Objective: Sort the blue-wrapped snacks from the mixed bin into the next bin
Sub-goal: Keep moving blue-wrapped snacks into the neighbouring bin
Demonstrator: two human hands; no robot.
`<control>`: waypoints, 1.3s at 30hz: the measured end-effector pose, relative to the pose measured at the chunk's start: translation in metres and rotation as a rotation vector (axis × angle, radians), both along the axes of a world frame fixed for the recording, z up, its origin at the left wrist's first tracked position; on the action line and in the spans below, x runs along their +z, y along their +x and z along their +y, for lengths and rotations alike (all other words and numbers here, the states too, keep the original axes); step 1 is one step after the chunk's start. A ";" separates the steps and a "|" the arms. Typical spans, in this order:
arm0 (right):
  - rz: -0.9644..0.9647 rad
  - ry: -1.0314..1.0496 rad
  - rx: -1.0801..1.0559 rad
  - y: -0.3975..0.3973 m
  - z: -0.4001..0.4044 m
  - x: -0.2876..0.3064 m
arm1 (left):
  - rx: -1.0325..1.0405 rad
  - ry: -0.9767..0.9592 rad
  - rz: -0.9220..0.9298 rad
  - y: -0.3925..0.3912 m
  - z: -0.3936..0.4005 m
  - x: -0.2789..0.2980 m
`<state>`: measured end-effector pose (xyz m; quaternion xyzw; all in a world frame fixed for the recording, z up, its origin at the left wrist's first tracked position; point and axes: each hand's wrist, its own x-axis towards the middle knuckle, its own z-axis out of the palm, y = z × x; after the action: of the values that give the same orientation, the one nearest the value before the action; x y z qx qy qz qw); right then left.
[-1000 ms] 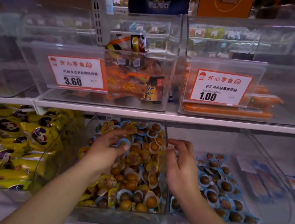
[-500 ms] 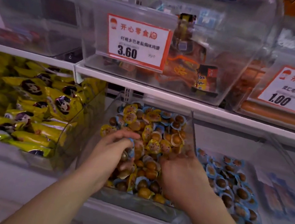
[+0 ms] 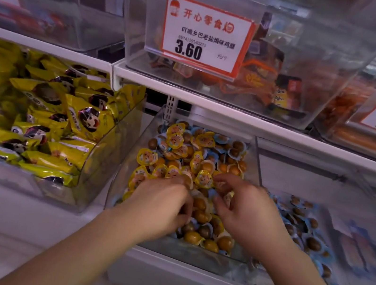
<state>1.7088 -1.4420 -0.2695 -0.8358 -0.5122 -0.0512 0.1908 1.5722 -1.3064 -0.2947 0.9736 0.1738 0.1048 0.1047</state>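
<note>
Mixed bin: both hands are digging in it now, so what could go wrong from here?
Blue-wrapped snacks and yellow-wrapped snacks lie tangled in the mixed bin, so the left hand or right hand may grab a yellow one. Digging near the low front wall could spill pieces. The next bin's divider could catch a hasty transfer.

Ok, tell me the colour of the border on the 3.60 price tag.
Orange-red, around a white price tag; the head view shows it clearly.

blue-wrapped snacks (image 3: 302,226), mixed bin (image 3: 257,159), next bin (image 3: 371,198)
</note>
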 end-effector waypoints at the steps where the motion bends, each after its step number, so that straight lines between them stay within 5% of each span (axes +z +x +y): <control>1: 0.095 0.113 -0.015 -0.001 -0.001 0.002 | 0.014 -0.081 -0.032 -0.001 0.001 0.001; 4: 0.274 0.384 -0.115 -0.005 -0.004 0.007 | 0.132 -0.480 -0.321 0.000 0.010 0.010; 6: 0.597 0.555 -0.200 -0.010 -0.004 0.012 | 0.220 -0.690 -0.593 0.003 0.011 0.020; 10: 1.795 0.718 -0.166 -0.032 0.001 0.028 | 0.115 -0.540 -0.763 0.015 -0.014 0.028; 12: 2.063 0.639 -0.055 -0.039 0.002 0.029 | -0.005 -0.388 -0.744 0.021 -0.028 0.028; 17: 2.117 0.752 -0.189 -0.035 0.003 0.028 | -0.128 -0.501 -0.583 0.028 -0.049 0.015; 21: 1.986 0.735 -0.122 -0.030 -0.003 0.023 | -0.158 -0.383 -0.498 0.033 -0.054 0.007; 28: 1.612 0.939 -0.186 0.031 -0.030 0.030 | -0.181 -0.700 -0.732 0.029 -0.048 0.016; 31: 1.408 0.995 -0.467 0.076 -0.044 0.019 | 0.003 -0.550 -0.734 0.031 -0.031 0.012; 36: 1.754 1.001 -0.517 0.124 -0.049 -0.004 | 0.132 -0.424 -0.620 0.023 0.000 0.003; 39: 1.503 0.869 -0.614 0.135 -0.044 -0.012 | 0.187 -0.198 -0.473 0.019 0.020 -0.012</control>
<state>1.8443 -1.4858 -0.2819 -0.6033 0.0550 0.2691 0.7487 1.5917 -1.2864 -0.3062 0.8867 0.2432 0.3211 0.2268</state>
